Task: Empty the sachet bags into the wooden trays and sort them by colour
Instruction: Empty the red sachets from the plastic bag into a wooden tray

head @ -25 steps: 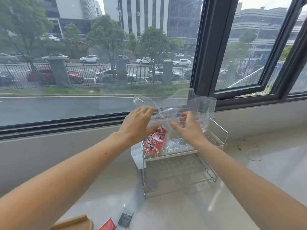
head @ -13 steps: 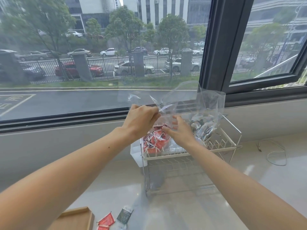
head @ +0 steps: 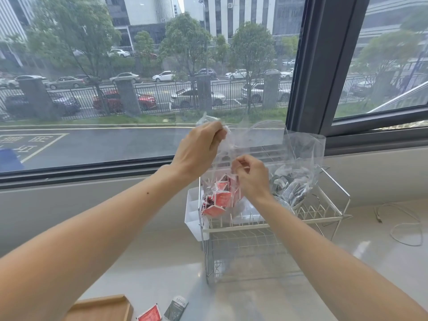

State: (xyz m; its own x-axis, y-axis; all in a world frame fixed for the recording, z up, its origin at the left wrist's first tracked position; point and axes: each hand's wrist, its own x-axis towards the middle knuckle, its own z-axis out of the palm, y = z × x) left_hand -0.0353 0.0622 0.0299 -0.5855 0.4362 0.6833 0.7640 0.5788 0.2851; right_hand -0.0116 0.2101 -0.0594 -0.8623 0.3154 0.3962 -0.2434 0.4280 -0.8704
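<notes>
A clear plastic bag of red sachets (head: 218, 200) stands on the top shelf of a white wire rack (head: 273, 224). My left hand (head: 199, 150) grips the bag's upper edge, raised above the rack. My right hand (head: 251, 177) pinches the bag's plastic lower down, in front of the red sachets. A second clear bag with grey sachets (head: 293, 188) sits to the right on the same shelf. At the bottom edge lie a wooden tray's corner (head: 104, 308), one red sachet (head: 150, 315) and one grey sachet (head: 176, 309).
A white plastic holder (head: 193, 212) hangs on the rack's left side. A white cable (head: 403, 228) lies coiled on the pale counter (head: 370, 251) at right. A large window with a dark frame (head: 308, 77) stands right behind the rack.
My left hand has risen with the bag's top edge, and my right hand has moved up slightly on the plastic. The view has come closer to the rack.
</notes>
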